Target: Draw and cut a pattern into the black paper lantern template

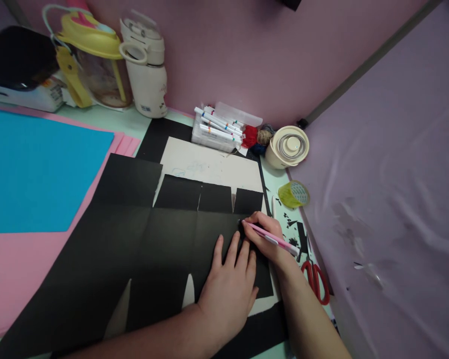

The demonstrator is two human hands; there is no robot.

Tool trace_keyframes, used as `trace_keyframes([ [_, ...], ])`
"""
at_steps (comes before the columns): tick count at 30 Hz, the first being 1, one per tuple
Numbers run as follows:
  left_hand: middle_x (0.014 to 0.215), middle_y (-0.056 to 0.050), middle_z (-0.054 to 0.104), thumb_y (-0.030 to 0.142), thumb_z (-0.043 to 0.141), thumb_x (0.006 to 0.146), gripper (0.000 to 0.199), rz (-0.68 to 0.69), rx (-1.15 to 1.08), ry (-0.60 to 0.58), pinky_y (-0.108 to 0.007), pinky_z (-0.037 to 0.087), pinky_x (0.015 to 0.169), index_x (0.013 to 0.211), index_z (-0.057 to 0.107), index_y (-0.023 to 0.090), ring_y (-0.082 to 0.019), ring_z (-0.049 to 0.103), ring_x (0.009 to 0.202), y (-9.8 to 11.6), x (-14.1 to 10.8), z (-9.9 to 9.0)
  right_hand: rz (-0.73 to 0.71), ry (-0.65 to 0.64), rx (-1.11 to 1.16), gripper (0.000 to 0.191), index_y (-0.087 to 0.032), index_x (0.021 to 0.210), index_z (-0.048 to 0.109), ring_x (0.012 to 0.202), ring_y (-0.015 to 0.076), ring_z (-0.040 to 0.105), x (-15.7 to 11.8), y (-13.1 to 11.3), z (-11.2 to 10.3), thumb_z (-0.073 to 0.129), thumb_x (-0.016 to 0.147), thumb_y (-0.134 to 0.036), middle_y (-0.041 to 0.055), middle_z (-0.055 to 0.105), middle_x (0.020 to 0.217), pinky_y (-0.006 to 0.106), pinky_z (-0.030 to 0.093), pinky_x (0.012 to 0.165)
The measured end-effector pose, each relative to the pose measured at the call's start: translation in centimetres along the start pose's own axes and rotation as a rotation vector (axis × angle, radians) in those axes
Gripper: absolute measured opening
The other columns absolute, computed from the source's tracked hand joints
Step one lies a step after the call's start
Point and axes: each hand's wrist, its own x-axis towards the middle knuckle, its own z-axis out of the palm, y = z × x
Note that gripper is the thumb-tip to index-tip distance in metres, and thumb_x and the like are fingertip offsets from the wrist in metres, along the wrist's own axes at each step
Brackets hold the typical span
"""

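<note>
A large sheet of black card (172, 239), creased and slit into flaps along its far and near edges, lies across the desk. My left hand (230, 284) presses flat on it with the fingers spread. Close by, my right hand (265, 232) grips a pink pen (273, 238), its tip down at the card just beyond my left fingertips. Whether the tip is a nib or a blade is too small to tell. Beneath the card's far flaps shows a white board (213, 167) with faint blue marks.
Blue sheets (41, 169) and pink sheets (18, 269) lie at left. Behind stand a white bottle (147, 75), a yellow-lidded jug (97, 60) and a box of markers (217, 129). Red-handled scissors (316, 281), black scraps (292, 224), a tape roll (294, 194) and a cream container (287, 147) are at right.
</note>
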Motion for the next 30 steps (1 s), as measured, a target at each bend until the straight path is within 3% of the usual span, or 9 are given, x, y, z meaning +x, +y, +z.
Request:
trace_keyframes([
  [11,0.148,-0.016,0.045,0.053,0.047,0.091,0.060,0.005,0.003,0.002,-0.064,0.015,0.113,0.136,0.055,0.013,-0.037,0.027,0.142,-0.07,-0.08,0.13,-0.006,-0.007,0.033,0.014,-0.020,0.074,0.060,0.065,0.0138,0.060,-0.01,0.27,-0.10,0.061,0.086,-0.028,0.0012,0.067,0.075,0.024,0.046,0.059],
  [19,0.149,-0.015,0.044,0.054,0.046,0.091,0.060,0.012,0.007,-0.023,-0.065,0.017,0.113,0.136,0.055,0.014,-0.037,0.027,0.142,0.00,-0.14,0.09,0.088,0.049,0.135,0.014,-0.020,0.076,0.061,0.063,0.0134,0.057,0.01,0.38,0.08,0.064,0.085,-0.030,0.0010,0.065,0.071,0.024,0.045,0.057],
  [30,0.148,-0.016,0.045,0.054,0.047,0.091,0.061,0.012,0.015,-0.013,-0.065,0.017,0.113,0.137,0.054,0.013,-0.038,0.026,0.142,0.00,-0.08,0.22,0.080,0.030,0.090,0.014,-0.020,0.076,0.062,0.064,0.0138,0.059,-0.05,0.15,0.09,0.064,0.085,-0.030,0.0019,0.067,0.073,0.024,0.046,0.058],
])
